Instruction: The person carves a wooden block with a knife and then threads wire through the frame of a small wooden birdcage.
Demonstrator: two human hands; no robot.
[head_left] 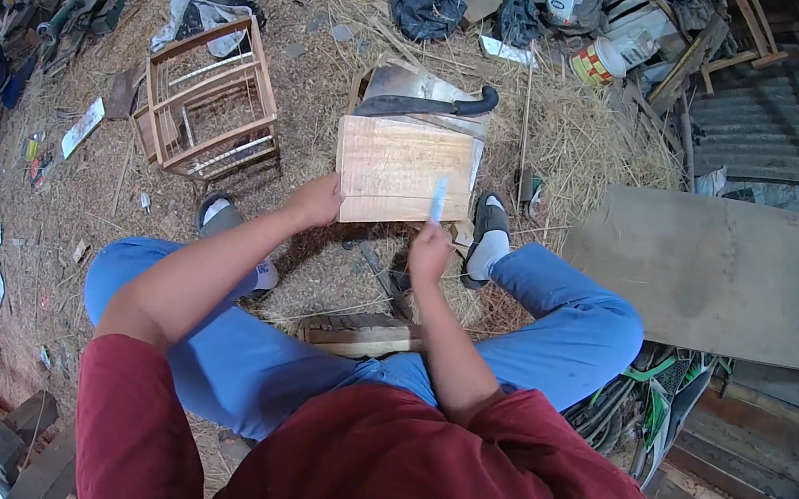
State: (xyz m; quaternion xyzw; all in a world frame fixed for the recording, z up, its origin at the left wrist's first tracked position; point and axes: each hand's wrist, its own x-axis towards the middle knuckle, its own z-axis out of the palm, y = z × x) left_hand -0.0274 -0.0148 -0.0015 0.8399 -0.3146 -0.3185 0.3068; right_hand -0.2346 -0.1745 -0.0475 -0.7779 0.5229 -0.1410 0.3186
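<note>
A flat light-wood board [385, 167] is tilted in front of me between my feet. My left hand [317, 200] grips its lower left edge, fingers closed. In my right hand [431, 251], closed in a fist, is a narrow pale-blue blade-like tool [439, 197]; it points up across the right part of the board, and its exact kind does not show. Just beyond the board's far edge a machete [418, 106] with a dark blade and curved black handle rests on a worn support [416, 83].
An open wooden frame [212, 104] stands at left on ground strewn with shavings and straw. To the right lies a large grey-brown sheet [709, 275]. Black bags [426, 8] and a patterned bucket [599, 62] are at the back. A wood block [363, 336] lies near my lap.
</note>
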